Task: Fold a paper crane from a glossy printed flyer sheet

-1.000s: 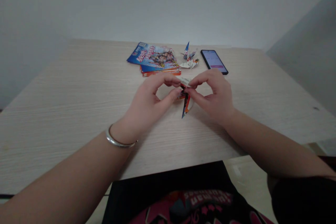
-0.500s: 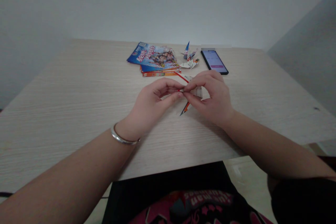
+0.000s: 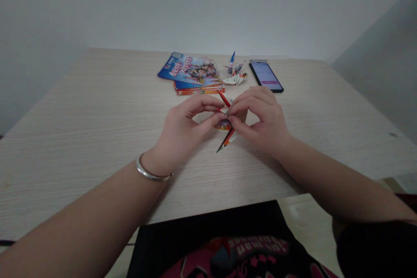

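Between my two hands is a folded piece of printed paper [image 3: 225, 140], red, orange and white, with a pointed flap sticking out toward me and another pointing away. My left hand [image 3: 192, 122] pinches its left side between thumb and fingers; a silver bangle circles that wrist. Pinching the same paper from the right, my right hand [image 3: 260, 113] has its thumb and index fingertip close to the left fingertips. The fingers cover the paper's middle. Just beyond them stand two folded paper birds, a blue one [image 3: 232, 66] and a mostly white one [image 3: 237, 79].
A stack of colourful printed leaflets [image 3: 190, 69] lies at the back of the pale wooden table [image 3: 97, 126]. To its right, past the paper birds, rests a phone [image 3: 267, 76] with its screen lit. A wall [image 3: 208, 8] rises behind the table.
The folded paper has turned and spread a little: its near flap reaches further toward me and a printed part now shows below the left thumb. Both hands keep their pinch, the fingers shifting slightly.
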`<move>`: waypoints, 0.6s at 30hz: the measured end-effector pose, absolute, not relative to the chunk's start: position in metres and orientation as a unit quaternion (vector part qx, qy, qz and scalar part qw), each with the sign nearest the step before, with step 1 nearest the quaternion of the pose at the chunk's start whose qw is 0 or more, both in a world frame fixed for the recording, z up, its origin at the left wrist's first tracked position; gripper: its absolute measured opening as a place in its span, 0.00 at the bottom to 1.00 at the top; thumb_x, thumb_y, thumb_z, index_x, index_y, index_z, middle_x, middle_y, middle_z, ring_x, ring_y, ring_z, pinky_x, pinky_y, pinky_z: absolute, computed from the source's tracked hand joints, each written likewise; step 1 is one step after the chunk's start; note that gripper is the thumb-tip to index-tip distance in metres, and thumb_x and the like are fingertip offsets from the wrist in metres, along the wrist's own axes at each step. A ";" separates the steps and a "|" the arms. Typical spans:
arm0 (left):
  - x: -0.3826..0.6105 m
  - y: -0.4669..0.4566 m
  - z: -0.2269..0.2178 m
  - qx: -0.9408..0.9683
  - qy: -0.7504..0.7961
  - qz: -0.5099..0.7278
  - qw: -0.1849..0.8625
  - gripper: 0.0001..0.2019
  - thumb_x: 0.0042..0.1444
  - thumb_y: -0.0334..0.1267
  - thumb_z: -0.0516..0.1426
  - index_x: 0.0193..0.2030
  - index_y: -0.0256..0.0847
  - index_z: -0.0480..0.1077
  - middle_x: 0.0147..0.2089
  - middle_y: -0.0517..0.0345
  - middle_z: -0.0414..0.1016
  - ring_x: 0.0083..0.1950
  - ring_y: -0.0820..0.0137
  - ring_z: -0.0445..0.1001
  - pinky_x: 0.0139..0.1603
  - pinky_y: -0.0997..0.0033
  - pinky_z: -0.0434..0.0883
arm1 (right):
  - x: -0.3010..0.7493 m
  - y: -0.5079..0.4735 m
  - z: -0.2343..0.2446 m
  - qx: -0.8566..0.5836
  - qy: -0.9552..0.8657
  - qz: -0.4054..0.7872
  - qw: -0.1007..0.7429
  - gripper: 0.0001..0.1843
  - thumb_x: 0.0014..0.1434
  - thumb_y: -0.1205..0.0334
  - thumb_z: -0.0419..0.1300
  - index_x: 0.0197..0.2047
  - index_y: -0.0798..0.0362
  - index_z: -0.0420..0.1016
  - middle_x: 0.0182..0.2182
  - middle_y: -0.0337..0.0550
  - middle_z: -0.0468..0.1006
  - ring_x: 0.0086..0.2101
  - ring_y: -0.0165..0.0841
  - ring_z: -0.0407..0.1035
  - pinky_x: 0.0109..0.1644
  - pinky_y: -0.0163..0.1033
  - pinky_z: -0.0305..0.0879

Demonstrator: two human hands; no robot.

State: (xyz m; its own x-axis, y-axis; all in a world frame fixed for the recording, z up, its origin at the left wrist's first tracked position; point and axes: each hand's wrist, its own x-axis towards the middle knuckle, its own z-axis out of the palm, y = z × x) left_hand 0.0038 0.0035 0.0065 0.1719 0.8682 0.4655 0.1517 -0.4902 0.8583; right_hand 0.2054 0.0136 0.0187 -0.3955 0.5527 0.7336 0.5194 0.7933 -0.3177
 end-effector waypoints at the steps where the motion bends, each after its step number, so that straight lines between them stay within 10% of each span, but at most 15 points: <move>1: 0.004 0.003 0.007 0.688 0.379 0.521 0.335 0.08 0.58 0.40 0.67 0.44 0.43 0.80 0.45 0.56 0.84 0.45 0.67 0.81 0.53 0.65 0.78 | 0.205 0.013 0.019 -0.324 -0.833 0.024 0.448 0.03 0.59 0.64 0.63 0.34 0.46 0.77 0.34 0.39 0.83 0.39 0.38 0.75 0.53 0.49 0.66; 18: -0.003 0.001 0.018 0.799 0.377 0.445 0.145 0.05 0.63 0.39 0.59 0.41 0.45 0.78 0.40 0.56 0.83 0.42 0.65 0.79 0.53 0.61 0.75 | 0.203 0.010 0.018 -0.330 -0.840 0.049 0.428 0.05 0.56 0.66 0.62 0.32 0.48 0.71 0.29 0.37 0.79 0.34 0.35 0.71 0.53 0.48 0.65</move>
